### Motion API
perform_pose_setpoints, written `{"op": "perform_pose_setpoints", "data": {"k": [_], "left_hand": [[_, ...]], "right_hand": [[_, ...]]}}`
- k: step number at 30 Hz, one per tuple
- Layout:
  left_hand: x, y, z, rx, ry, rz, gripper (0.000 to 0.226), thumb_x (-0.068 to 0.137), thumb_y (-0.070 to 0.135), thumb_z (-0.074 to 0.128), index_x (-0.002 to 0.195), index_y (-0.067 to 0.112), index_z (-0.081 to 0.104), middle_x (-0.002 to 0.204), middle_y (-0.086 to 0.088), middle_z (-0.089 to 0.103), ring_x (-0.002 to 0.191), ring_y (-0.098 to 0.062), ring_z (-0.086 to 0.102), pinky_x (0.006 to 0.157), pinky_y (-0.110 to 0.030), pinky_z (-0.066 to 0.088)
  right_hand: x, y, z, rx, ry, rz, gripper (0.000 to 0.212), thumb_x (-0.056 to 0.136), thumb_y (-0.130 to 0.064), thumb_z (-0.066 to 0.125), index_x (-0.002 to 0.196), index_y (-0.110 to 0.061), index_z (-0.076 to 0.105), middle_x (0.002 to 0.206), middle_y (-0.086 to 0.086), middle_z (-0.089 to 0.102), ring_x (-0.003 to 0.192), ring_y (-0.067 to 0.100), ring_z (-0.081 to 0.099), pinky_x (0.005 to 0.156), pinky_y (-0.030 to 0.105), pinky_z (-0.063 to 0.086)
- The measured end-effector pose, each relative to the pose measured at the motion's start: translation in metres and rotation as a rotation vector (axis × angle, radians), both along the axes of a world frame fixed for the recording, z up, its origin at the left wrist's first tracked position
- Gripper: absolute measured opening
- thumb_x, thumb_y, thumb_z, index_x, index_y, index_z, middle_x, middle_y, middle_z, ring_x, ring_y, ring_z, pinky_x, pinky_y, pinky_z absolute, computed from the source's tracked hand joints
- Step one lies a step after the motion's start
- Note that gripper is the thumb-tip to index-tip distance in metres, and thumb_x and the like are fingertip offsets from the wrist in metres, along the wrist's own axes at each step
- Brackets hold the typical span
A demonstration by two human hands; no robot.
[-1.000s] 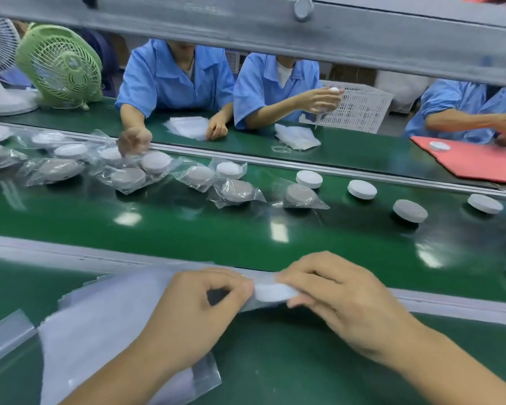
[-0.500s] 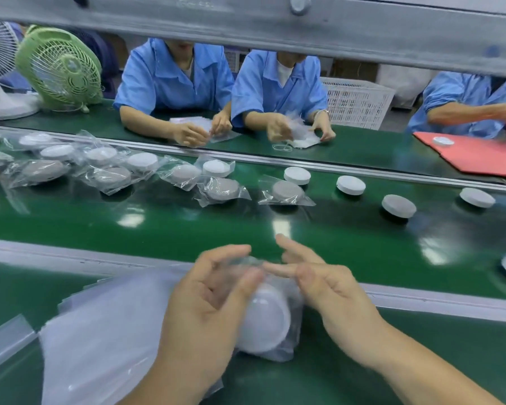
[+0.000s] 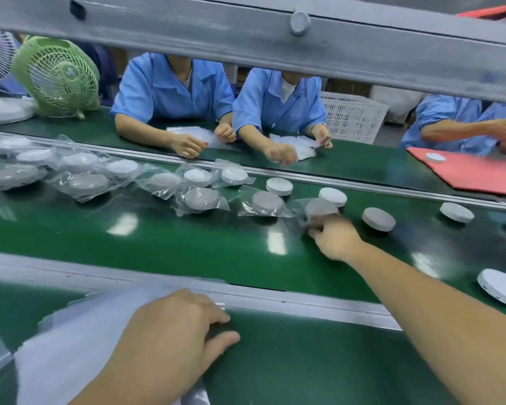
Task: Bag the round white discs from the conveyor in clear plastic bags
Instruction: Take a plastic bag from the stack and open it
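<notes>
Head view: the bagged disc (image 3: 319,208), earlier between both hands, is now sitting on the conveyor belt (image 3: 187,247), touching the outstretched right hand (image 3: 333,239); its grip is blurred, cannot tell. The left hand (image 3: 170,328) is resting palm-down, fingers relaxed, on the clear bag stack (image 3: 79,331).

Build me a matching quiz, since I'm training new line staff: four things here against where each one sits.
Things:
1 fan
2 basket
3 red sheet
4 bag stack

Places:
A under the left hand
B far right, a disc on it
C far left, past the belt
D behind the workers

Pairs: 1-C, 2-D, 3-B, 4-A
</notes>
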State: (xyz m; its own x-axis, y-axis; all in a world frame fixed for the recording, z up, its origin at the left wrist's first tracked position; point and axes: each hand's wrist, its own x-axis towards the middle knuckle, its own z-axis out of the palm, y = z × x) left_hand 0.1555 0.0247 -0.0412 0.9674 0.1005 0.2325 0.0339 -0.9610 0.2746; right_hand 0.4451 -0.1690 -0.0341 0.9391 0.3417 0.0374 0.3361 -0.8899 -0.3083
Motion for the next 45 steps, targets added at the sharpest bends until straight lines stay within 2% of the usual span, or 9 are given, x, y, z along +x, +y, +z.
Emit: {"op": "perform_pose_setpoints", "data": {"k": [4, 9, 15, 19, 24, 28, 33, 39, 45], "left_hand": [[0.006, -0.001, -0.003, 0.004, 0.048, -0.122, 0.025, 0.096, 0.056, 0.053, 0.103, 0.039, 0.07, 0.107, 0.028, 0.066, 0.103, 0.004, 0.052, 0.087, -0.018, 0.046], [0.009, 0.006, -0.02, -0.002, -0.06, -0.088, 0.015, 0.086, 0.048, 0.071, 0.081, 0.034, 0.074, 0.079, 0.025, 0.068, 0.076, -0.001, 0.057, 0.07, -0.015, 0.046], [0.011, 0.011, -0.031, -0.113, -0.039, -0.101, 0.023, 0.092, 0.047, 0.056, 0.086, 0.037, 0.075, 0.088, 0.028, 0.067, 0.087, 0.002, 0.056, 0.084, -0.023, 0.046], [0.006, 0.006, -0.019, -0.263, -0.117, -0.06, 0.014, 0.09, 0.031, 0.064, 0.077, 0.031, 0.069, 0.085, 0.028, 0.066, 0.086, 0.003, 0.057, 0.079, -0.013, 0.045], [0.005, 0.0, 0.001, -0.561, -0.138, 0.052, 0.011, 0.086, 0.037, 0.069, 0.083, 0.045, 0.075, 0.086, 0.035, 0.069, 0.091, 0.005, 0.064, 0.083, -0.012, 0.044], [0.002, -0.006, 0.009, -0.842, -0.107, 0.083, 0.007, 0.084, 0.049, 0.071, 0.085, 0.047, 0.077, 0.083, 0.03, 0.072, 0.076, 0.005, 0.068, 0.063, -0.004, 0.045], [0.003, -0.007, 0.016, -1.123, -0.131, -0.013, 0.014, 0.084, 0.04, 0.069, 0.088, 0.034, 0.081, 0.09, 0.01, 0.078, 0.087, -0.005, 0.072, 0.078, -0.014, 0.052], [-0.002, -0.008, 0.007, -0.627, -0.142, 0.006, 0.013, 0.088, 0.036, 0.073, 0.088, 0.049, 0.076, 0.087, 0.034, 0.071, 0.09, 0.01, 0.067, 0.076, -0.005, 0.047], [0.0, -0.021, 0.006, -0.842, -0.189, 0.027, 0.012, 0.086, 0.033, 0.075, 0.086, 0.045, 0.078, 0.084, 0.023, 0.075, 0.083, 0.004, 0.07, 0.072, -0.006, 0.047]], "right_hand": [[-0.004, -0.02, -0.006, 0.133, -0.255, -0.129, 0.035, 0.1, -0.049, 0.046, 0.109, -0.031, 0.075, 0.103, -0.002, 0.072, 0.089, 0.02, 0.062, 0.07, 0.024, 0.044], [0.002, -0.157, -0.016, -0.433, -0.071, -0.637, 0.084, 0.086, -0.087, 0.013, 0.152, -0.041, 0.039, 0.168, 0.005, 0.024, 0.155, 0.038, 0.014, 0.113, 0.076, 0.008], [0.02, -0.274, -0.045, -0.264, -0.167, -0.505, 0.052, 0.099, -0.019, 0.054, 0.146, 0.002, 0.046, 0.147, 0.025, 0.049, 0.141, 0.04, 0.036, 0.115, 0.048, 0.035], [-0.001, -0.25, -0.014, -0.263, -0.186, -0.437, 0.04, 0.097, -0.019, 0.065, 0.134, -0.003, 0.062, 0.116, 0.025, 0.071, 0.094, 0.041, 0.066, 0.083, 0.04, 0.053], [-0.103, -0.125, 0.026, 0.15, -0.488, 0.433, 0.035, 0.08, -0.019, 0.083, 0.114, -0.027, 0.079, 0.113, -0.023, 0.071, 0.096, 0.004, 0.064, 0.093, 0.023, 0.05], [-0.172, -0.042, 0.022, 0.576, -0.22, 0.777, 0.026, 0.078, -0.008, 0.086, 0.103, -0.014, 0.082, 0.105, -0.009, 0.076, 0.096, 0.006, 0.072, 0.086, 0.021, 0.056], [-0.189, -0.02, 0.012, 0.914, -0.048, 0.622, 0.028, 0.069, -0.021, 0.094, 0.092, -0.032, 0.082, 0.098, -0.016, 0.078, 0.094, 0.009, 0.075, 0.088, 0.018, 0.054], [-0.177, -0.035, 0.006, 0.88, -0.233, 0.562, 0.023, 0.076, -0.014, 0.086, 0.093, -0.028, 0.079, 0.102, -0.015, 0.077, 0.099, 0.012, 0.074, 0.09, 0.025, 0.055], [-0.185, -0.032, -0.004, 0.852, -0.178, 0.695, 0.015, 0.078, -0.008, 0.086, 0.089, -0.018, 0.082, 0.099, -0.011, 0.078, 0.097, 0.016, 0.075, 0.087, 0.033, 0.057]]}}
